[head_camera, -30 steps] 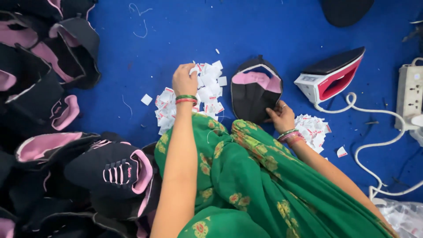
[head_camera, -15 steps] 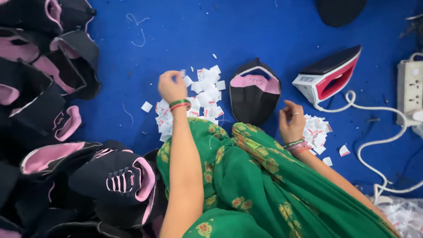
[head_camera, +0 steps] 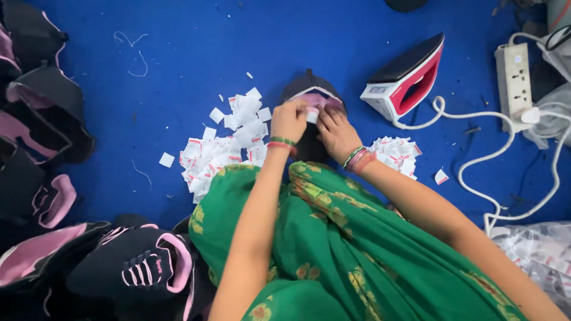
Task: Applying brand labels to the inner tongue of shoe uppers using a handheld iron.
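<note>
Two hands meet over a black and pink shoe upper [head_camera: 309, 95] lying flat on the blue floor [head_camera: 196, 59] just beyond the person's green-draped knees. The left hand [head_camera: 289, 120] pinches a small white label [head_camera: 312, 115] between narrowed fingertips, while the right hand [head_camera: 336, 134] presses flat on the upper beside it, fingers spread and holding nothing. By the look of it, the label is being set onto the pink lining at the upper's opening; placing it squarely would call for a steady pinch and the right hand pinning the fabric so it does not slide.

Left of the left hand, a loose heap of white labels [head_camera: 223, 145] spreads across the floor, with strays scattered beyond it. Just right of the right wrist sits a smaller pile of labels [head_camera: 395, 153]. Farther right and ahead of the hands, a red and white iron [head_camera: 407, 77] rests tipped on its side, its white cord [head_camera: 476, 172] looping toward a power strip [head_camera: 514, 77]. Stacked black and pink uppers [head_camera: 137, 267] crowd the far left, well apart from the hands. The iron lies near the upper and the cord trails close to the right forearm, the nearest things to snag.
</note>
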